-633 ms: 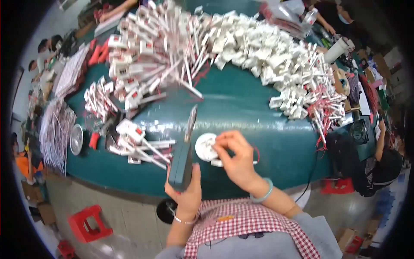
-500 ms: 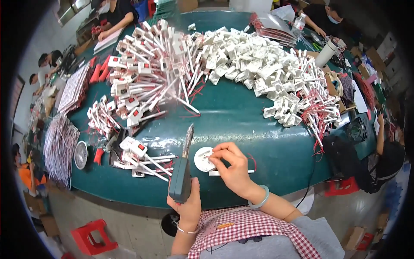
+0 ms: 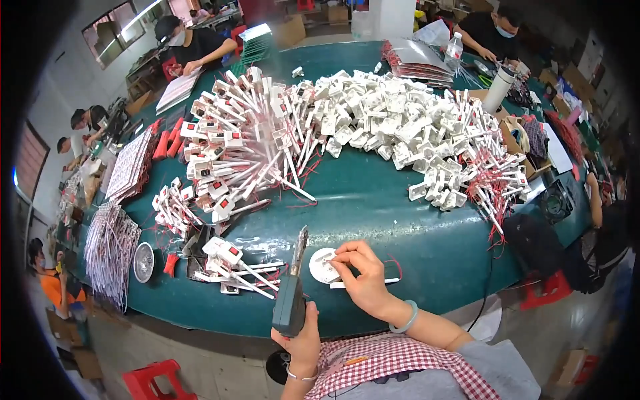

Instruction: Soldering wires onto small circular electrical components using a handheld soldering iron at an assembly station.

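My left hand (image 3: pixel 303 340) is wrapped round the handle of a dark grey-green power screwdriver (image 3: pixel 291 303). Its long metal shaft points up and away, beside a white round dish (image 3: pixel 323 265) on the green table. Over the right side of that dish my right hand (image 3: pixel 360 270) is closed, thumb and index finger pinched together. Whatever lies between those fingertips is too small to make out. A white tube with a red wire (image 3: pixel 343 285) lies partly under my right hand. To the left of the screwdriver rests a small group of white switch housings with tubes (image 3: pixel 230 263).
Large heaps of white switch assemblies (image 3: pixel 230 140) and white plastic housings (image 3: pixel 400 120) cover the far part of the green table (image 3: pixel 333 187). A clear bowl (image 3: pixel 143 262) stands at the left. A white bottle (image 3: pixel 499 89) stands back right. Other people work around.
The view has tilted, so the table and both hands appear lower and slightly further right. My hands keep nearly the same pose, the left on the screwdriver, the right pinched over the dish.
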The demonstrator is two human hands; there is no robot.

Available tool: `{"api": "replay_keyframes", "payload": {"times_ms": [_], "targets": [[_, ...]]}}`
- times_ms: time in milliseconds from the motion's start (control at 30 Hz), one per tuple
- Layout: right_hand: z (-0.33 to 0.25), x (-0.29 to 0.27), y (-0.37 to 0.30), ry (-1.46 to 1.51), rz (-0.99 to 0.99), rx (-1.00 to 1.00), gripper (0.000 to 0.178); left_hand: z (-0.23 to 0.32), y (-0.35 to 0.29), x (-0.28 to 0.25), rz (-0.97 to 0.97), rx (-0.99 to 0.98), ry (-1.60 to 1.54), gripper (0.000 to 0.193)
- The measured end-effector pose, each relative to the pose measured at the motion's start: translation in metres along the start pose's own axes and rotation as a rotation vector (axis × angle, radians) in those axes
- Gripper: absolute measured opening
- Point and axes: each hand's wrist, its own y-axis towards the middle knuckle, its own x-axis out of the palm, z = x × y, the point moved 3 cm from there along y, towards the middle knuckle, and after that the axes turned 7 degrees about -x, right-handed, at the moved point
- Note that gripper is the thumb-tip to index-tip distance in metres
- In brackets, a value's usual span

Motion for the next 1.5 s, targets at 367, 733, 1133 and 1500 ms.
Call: {"api": "replay_keyframes", "payload": {"times_ms": [367, 733, 1133, 1500], "targets": [[0.002, 0.0, -0.003, -0.003, -0.007, 0.023, 0.01, 0.013, -0.01, -0.009, -0.027, -0.039, -0.035, 0.039], [0.005, 0.002, 0.003, -0.062, -0.011, -0.038, 0.011, 0.003, -0.03, -0.044, 0.038, 0.148, 0.249, 0.039], [-0.002, -0.002, 0.004, -0.115, -0.02, -0.096, 0.016, 0.028, -0.031, -0.042, -0.071, 0.049, 0.278, 0.029], [-0.008, 0.001, 0.008, -0.21, -0.073, -0.098, 0.016, 0.036, -0.031, -0.039, -0.104, 0.112, 0.334, 0.023]]}}
